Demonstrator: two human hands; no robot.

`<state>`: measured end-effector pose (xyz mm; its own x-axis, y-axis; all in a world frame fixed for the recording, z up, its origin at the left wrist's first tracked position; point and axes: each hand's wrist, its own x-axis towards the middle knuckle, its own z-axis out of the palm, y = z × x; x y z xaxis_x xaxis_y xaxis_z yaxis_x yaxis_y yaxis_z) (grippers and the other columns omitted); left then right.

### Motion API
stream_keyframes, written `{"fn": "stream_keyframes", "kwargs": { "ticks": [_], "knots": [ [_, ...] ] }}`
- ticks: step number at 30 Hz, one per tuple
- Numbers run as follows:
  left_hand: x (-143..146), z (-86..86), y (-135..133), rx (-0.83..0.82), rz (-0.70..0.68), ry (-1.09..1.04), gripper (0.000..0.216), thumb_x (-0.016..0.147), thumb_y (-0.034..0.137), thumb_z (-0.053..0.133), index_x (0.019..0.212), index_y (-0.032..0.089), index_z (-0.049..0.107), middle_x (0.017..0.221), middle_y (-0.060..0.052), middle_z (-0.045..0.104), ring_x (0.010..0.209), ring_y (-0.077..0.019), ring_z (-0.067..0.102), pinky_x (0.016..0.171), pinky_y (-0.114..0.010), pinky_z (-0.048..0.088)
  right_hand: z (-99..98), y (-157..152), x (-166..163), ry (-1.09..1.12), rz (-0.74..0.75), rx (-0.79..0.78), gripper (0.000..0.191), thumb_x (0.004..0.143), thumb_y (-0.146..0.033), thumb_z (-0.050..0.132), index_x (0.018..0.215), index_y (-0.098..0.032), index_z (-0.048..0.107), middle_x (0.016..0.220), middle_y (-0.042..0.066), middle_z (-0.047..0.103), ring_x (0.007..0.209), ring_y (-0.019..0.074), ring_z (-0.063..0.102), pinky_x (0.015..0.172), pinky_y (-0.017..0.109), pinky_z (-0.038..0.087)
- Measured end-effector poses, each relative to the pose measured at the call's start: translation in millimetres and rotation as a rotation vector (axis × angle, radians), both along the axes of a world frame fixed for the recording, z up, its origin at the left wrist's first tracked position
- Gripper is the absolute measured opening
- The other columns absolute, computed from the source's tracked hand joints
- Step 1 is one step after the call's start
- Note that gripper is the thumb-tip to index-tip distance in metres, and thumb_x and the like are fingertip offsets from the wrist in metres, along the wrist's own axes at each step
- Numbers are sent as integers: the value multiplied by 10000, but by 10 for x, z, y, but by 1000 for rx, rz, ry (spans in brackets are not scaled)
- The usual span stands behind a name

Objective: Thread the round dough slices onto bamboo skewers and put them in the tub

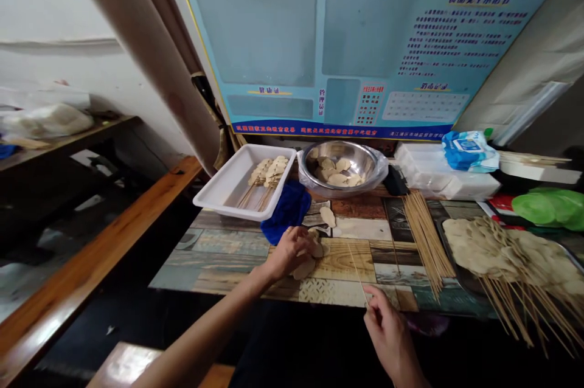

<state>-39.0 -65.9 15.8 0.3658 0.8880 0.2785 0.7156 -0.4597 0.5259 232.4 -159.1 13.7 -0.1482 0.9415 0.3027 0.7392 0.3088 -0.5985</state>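
A table (214, 260) with a patchwork wood-plank print stands below a blue notice board (260, 29), a wooden bench (114, 245) to its left. On it, the left hand (288, 253) curls loosely over pale slices (302, 269); its grip cannot be told. The right hand (385, 321), nearly closed, pinches a stick (357, 267) at the front edge.
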Motion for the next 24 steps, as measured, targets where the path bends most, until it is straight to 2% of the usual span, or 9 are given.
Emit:
{"fn": "stream_keyframes", "kwargs": {
  "ticks": [3,6,8,10,12,14,18,24],
  "knots": [
    [51,-11,42,-15,17,-53,143,801,275,593,851,221,716,1034,-87,572,982,-221,503,881,-370,407,-5,-68,-59,15,20,4,310,771,-149,372,1021,-173,552,576,-28,603,464,127,606,495,203,510],
    [90,74,77,-102,69,-247,177,816,308,567,802,183,692,1025,-89,589,973,-211,529,886,-357,416,35,-117,-107,34,29,-6,286,822,-176,371,1021,-169,575,645,14,689,546,145,678,535,205,549],
    [111,160,82,-254,124,-471,230,818,363,550,792,160,654,986,-84,606,902,-195,565,824,-341,457,93,-145,-144,62,44,-12,269,869,-220,379,1008,-173,604,801,67,749,718,169,728,630,211,576],
    [133,239,70,-487,163,-754,287,789,435,567,795,151,607,870,-58,619,771,-171,588,716,-327,500,161,-170,-191,105,81,-19,274,903,-258,385,1006,-177,626,925,93,754,845,180,725,712,209,575],
    [149,297,44,-704,172,-1017,339,723,476,633,788,150,570,761,-25,611,679,-152,589,646,-324,523,220,-191,-248,146,136,-34,286,924,-278,384,1018,-183,637,941,93,754,856,175,724,731,197,572],
    [153,332,10,-829,159,-1183,372,650,457,714,783,141,567,748,-16,619,666,-144,602,643,-322,538,257,-205,-307,174,190,-43,294,936,-290,383,1027,-190,644,952,92,753,856,175,725,744,199,571],
    [119,349,-44,-889,159,-1279,385,574,361,799,815,115,625,793,-35,656,664,-124,625,656,-273,543,275,-215,-396,195,255,-26,296,945,-295,388,1040,-190,647,953,88,753,860,174,724,756,203,571],
    [88,354,-71,-860,187,-1332,362,604,330,790,864,119,653,823,-42,669,711,-131,630,658,-271,554,278,-217,-443,179,274,-9,276,945,-282,396,1012,-185,646,921,77,759,828,160,730,725,174,569]
  ]
}}
